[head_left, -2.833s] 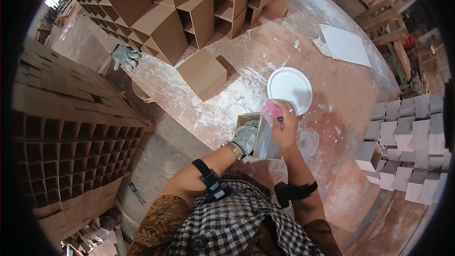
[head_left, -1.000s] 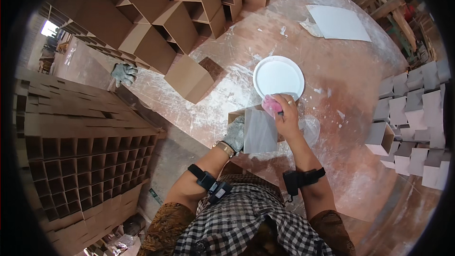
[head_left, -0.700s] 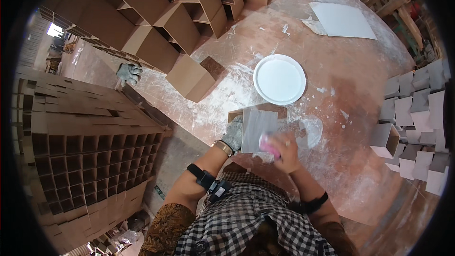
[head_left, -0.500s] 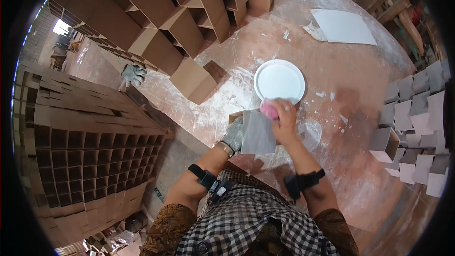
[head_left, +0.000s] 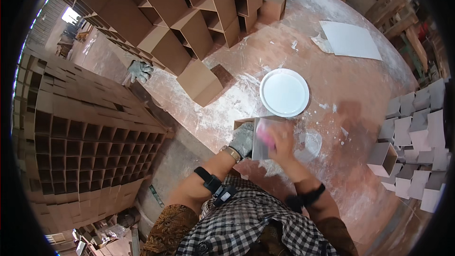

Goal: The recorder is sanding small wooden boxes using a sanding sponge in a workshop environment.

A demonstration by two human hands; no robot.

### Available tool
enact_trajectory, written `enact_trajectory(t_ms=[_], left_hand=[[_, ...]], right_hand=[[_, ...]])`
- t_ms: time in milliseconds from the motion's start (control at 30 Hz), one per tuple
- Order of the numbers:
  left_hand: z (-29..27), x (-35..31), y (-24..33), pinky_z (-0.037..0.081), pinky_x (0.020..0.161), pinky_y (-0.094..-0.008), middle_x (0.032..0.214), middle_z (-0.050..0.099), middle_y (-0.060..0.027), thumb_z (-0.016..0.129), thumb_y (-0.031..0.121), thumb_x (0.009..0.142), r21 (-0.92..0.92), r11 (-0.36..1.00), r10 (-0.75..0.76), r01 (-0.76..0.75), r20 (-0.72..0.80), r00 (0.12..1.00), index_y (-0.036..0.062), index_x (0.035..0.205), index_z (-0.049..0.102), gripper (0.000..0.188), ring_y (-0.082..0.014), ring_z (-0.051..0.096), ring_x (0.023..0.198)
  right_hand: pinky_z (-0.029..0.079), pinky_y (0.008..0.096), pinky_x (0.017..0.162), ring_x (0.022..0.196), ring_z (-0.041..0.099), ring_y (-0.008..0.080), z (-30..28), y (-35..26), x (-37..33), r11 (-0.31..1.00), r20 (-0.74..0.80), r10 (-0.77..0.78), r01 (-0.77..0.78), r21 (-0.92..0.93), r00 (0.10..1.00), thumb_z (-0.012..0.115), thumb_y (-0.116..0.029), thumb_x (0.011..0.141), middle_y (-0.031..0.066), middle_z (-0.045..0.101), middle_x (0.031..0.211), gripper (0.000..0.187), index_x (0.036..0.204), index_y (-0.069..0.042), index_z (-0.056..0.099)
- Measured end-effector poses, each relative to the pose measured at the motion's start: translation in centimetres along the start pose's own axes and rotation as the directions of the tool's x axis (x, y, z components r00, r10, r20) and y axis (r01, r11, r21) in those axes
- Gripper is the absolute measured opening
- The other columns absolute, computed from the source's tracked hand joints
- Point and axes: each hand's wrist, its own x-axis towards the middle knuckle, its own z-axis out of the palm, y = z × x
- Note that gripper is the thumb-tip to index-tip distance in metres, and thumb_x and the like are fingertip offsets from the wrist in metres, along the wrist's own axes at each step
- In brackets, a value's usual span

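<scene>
At the white-smeared surface (head_left: 339, 173), the gloved left hand (head_left: 242, 140) reaches into a grey-sided box (head_left: 259, 152), its grip hidden; the right hand (head_left: 283, 144) clasps a pink pad (head_left: 265, 134) over the box. Beyond lie a white tray (head_left: 284, 93), then stacked brown boxes (head_left: 163, 42).
</scene>
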Motion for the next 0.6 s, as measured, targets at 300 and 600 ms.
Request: enact_trajectory(t_ms=[300, 600], left_hand=[[6.3, 2.3, -2.7, 0.042, 0.086, -0.0393, 0.106, 0.059, -0.0170, 0.049, 0.028, 0.082, -0.106, 0.992, 0.049, -0.071, -0.199, 0.979, 0.0054, 0.107, 0.058, 0.034, -0.0295, 0.055, 0.099], [5.4, 0.7, -1.5, 0.045, 0.080, -0.0413, 0.096, 0.061, -0.0172, 0.049, 0.029, 0.082, -0.247, 0.960, 0.048, -0.130, -0.314, 0.948, 0.0056, 0.099, 0.062, 0.031, -0.0314, 0.058, 0.088]], right_hand=[[0.042, 0.0386, 0.069, 0.081, 0.054, 0.0268, 1.3, -0.1, 5.9, 0.974, -0.103, 0.122, -0.099, 0.203, 0.987, 0.064, -0.009, 0.066, 0.0080, 0.059, 0.098, 0.043, 0.108, -0.015, 0.059], [0.040, 0.0379, 0.072, 0.080, 0.055, 0.0265, -2.3, -5.2, 0.8, 0.925, 0.135, -0.202, 0.144, 0.353, 0.970, 0.062, -0.010, 0.065, 0.0053, 0.062, 0.099, 0.041, 0.106, -0.014, 0.060]])
